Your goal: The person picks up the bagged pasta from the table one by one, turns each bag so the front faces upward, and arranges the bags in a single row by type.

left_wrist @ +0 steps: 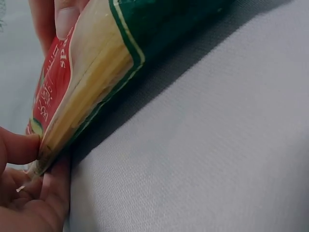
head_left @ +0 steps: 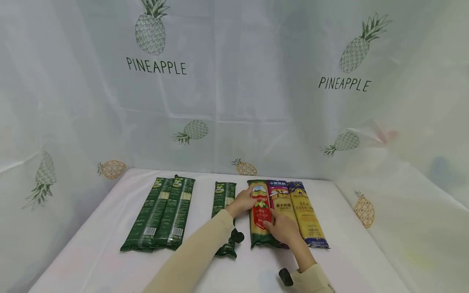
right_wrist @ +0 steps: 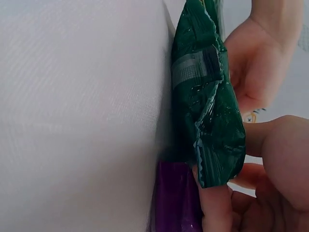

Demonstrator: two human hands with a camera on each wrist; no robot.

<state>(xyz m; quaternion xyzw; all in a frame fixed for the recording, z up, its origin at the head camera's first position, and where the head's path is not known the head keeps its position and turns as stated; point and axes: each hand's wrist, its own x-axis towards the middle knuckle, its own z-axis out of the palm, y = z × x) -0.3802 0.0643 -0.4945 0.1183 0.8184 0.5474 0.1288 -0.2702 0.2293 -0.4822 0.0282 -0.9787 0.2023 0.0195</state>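
A red and green spaghetti packet point(head_left: 261, 211) lies right of the middle of the table, its yellow strands point(left_wrist: 94, 79) showing through a clear side in the left wrist view. My left hand point(head_left: 243, 202) pinches its left edge, thumb on top and fingers underneath. On the opposite side my right hand point(head_left: 285, 228) grips the packet's right edge near the lower half. A purple and yellow pasta packet point(head_left: 283, 199) lies against it, partly covered by my right hand. In the right wrist view, the crimped green end point(right_wrist: 210, 121) sits above the purple packet's end point(right_wrist: 178, 195).
Farther right lies a yellow and blue pasta packet point(head_left: 307, 213). A single green packet point(head_left: 223, 195) lies partly under my left forearm. Two overlapping green packets point(head_left: 148, 215) lie at the left, barcodes up. A pineapple-print curtain point(head_left: 242, 89) hangs behind the white table point(head_left: 205, 179).
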